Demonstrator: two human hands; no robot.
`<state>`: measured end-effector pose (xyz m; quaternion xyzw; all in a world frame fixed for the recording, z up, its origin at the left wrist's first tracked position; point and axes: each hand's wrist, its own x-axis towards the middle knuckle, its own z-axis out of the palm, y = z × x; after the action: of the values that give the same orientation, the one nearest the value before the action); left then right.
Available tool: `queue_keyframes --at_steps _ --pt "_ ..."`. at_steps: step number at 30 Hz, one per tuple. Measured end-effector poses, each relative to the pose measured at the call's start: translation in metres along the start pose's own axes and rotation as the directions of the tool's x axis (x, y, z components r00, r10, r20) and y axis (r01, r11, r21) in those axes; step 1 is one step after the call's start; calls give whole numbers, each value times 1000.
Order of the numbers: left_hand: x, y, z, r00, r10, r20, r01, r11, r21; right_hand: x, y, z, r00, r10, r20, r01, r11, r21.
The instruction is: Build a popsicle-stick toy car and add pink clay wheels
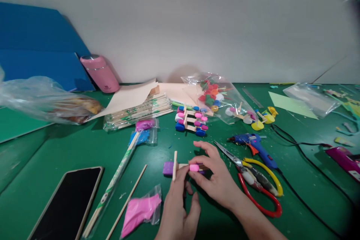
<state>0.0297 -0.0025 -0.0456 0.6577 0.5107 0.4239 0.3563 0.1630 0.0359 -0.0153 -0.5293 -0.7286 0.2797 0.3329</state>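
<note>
The right hand [216, 174] is pinching a pink clay piece [194, 167] between thumb and index finger, while the left hand [180, 208] is touching the wooden strip [182, 165] just beside it (whether it is gripping, I cannot tell). Over the green table [84, 146], that strip is running left to right, its purple clay block [168, 168] lying nearer the left hand.

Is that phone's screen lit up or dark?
Dark: the phone lies face up, its screen plain black, with no picture or glow showing.
</note>
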Motion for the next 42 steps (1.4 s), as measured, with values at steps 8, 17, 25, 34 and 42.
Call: queue_keyframes --at_steps 8,17,25,34,42 --pt "1 1 0 1000 -23 -6 23 1000 11 1 1 0 1000 1 14 -1 1000 17" --pt "-3 -6 -3 993 78 88 -89 988 126 1 5 1 1000 -28 12 27 999 33" --pt "-2 -7 -5 983 136 123 -160 964 214 1 3 1 999 -43 7 42 997 59" --pt "0 -8 -2 979 152 133 -177 963 203 1 3 1 999 -34 23 33 998 45" --pt "-1 -4 -3 972 182 150 -202 970 133 -1 11 5 997 -71 6 71 997 15"
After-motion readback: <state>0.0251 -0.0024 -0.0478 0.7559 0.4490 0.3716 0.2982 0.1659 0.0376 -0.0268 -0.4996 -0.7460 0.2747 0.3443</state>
